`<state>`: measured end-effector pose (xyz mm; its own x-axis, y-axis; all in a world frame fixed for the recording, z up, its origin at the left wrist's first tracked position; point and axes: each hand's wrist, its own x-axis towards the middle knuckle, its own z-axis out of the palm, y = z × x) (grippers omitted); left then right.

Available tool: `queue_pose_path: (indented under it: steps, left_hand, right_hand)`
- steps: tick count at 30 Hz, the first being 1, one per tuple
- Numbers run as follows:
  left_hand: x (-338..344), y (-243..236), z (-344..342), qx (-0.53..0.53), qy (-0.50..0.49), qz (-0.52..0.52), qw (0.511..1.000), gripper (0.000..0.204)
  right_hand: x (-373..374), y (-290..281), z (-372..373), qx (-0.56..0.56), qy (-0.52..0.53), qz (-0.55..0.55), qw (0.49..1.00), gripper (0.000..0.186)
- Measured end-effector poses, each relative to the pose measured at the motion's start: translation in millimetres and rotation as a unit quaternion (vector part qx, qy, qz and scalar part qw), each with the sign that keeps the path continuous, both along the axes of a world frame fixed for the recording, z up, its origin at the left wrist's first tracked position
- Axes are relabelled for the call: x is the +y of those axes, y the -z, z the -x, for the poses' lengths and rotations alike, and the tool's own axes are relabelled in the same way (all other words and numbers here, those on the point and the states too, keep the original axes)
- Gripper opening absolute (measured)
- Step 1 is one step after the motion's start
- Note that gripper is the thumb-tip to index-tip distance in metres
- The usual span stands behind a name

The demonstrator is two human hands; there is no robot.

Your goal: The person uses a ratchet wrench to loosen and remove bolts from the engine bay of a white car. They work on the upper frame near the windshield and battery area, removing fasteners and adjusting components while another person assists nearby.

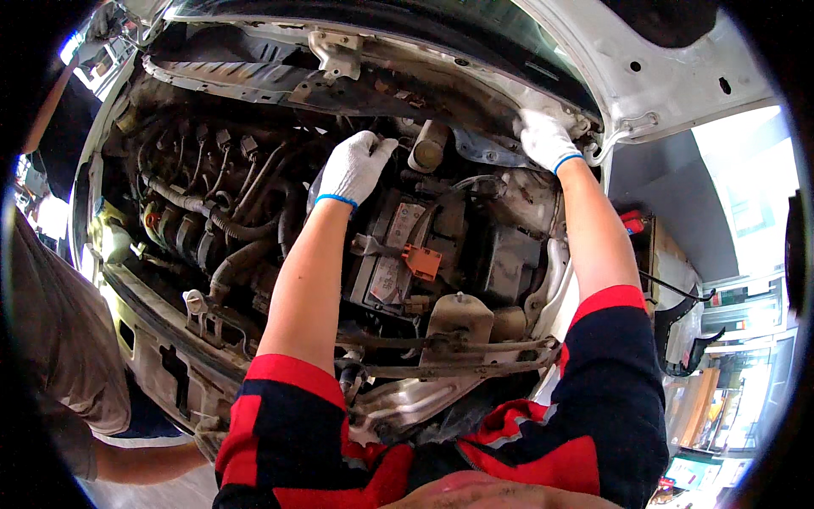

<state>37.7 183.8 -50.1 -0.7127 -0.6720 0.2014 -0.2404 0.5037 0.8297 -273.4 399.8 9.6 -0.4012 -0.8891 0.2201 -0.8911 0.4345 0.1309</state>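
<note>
Both my hands wear white knit gloves with blue cuffs and reach into a car's open engine bay. My left hand (354, 170) is closed, thumb against the fingers, above the far end of the battery (397, 246). Whatever it may grip is too small to make out. Just right of it stands a dusty cylindrical part (429, 148). My right hand (547, 141) is at the far right corner of the bay, beside the hood hinge (623, 131); motion smears its fingers. Between the hands lies a grey-blue metal bracket (485, 149). An orange plastic cover (422, 263) sits on the battery.
Engine hoses (191, 199) and wiring fill the bay's left side. A black box (512, 259) lies right of the battery. The raised white hood (678, 76) hangs at upper right. Another person in a grey-brown shirt (64, 314) stands close on the left.
</note>
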Motion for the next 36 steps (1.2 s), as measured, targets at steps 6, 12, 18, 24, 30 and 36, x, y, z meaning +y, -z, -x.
queue_pose_path:
  steps: [6,12,18,24,30,36]
  left_hand:
    - [6,1,7,0.032,-0.008,0.053,0.998,0.044]
    - [1,2,-2,0.026,-0.005,0.022,0.999,0.045]
    - [-3,6,-6,0.012,-0.008,0.031,0.999,0.044]
    - [-3,10,-3,0.02,-0.013,0.044,0.999,0.044]
    - [0,5,0,0.014,-0.006,0.033,0.999,0.044]
    - [2,7,3,0.013,-0.005,0.016,1.0,0.045]
  right_hand:
    - [15,-6,18,-0.334,0.208,0.361,0.846,0.019]
    - [6,-7,-8,0.021,0.046,0.0,0.999,0.022]
    - [-15,-4,4,-0.453,0.288,0.399,0.743,0.016]
    - [-3,10,25,-0.255,0.212,0.177,0.927,0.018]
    - [-3,-1,10,-0.019,0.16,0.156,0.975,0.035]
    - [14,19,54,-0.298,0.186,0.191,0.917,0.026]
